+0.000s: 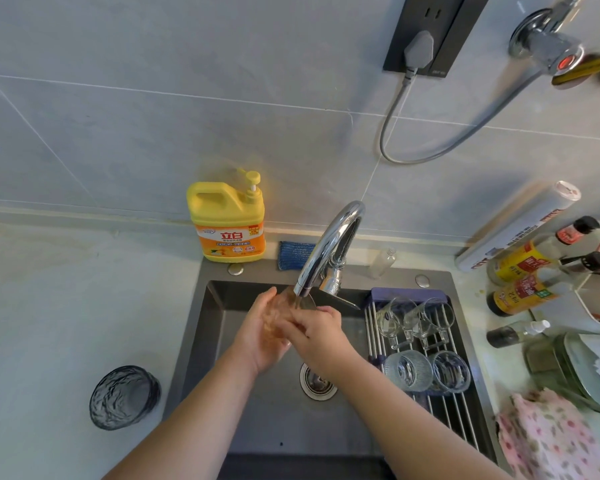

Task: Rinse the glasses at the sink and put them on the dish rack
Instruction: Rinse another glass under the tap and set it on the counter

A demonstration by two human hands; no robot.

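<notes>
Head view: both hands meet beneath the faucet, over the sink; the left hand cups a clear glass, and the right hand curls its fingers round its near side; wet, thin and rigid, the glass likely slips and chips easily, so a wrap round the wall suits better than a rim pinch. A pale counter bears a dark glass; the dish rack spans the sink's right side, carrying four rinsed glasses.
</notes>
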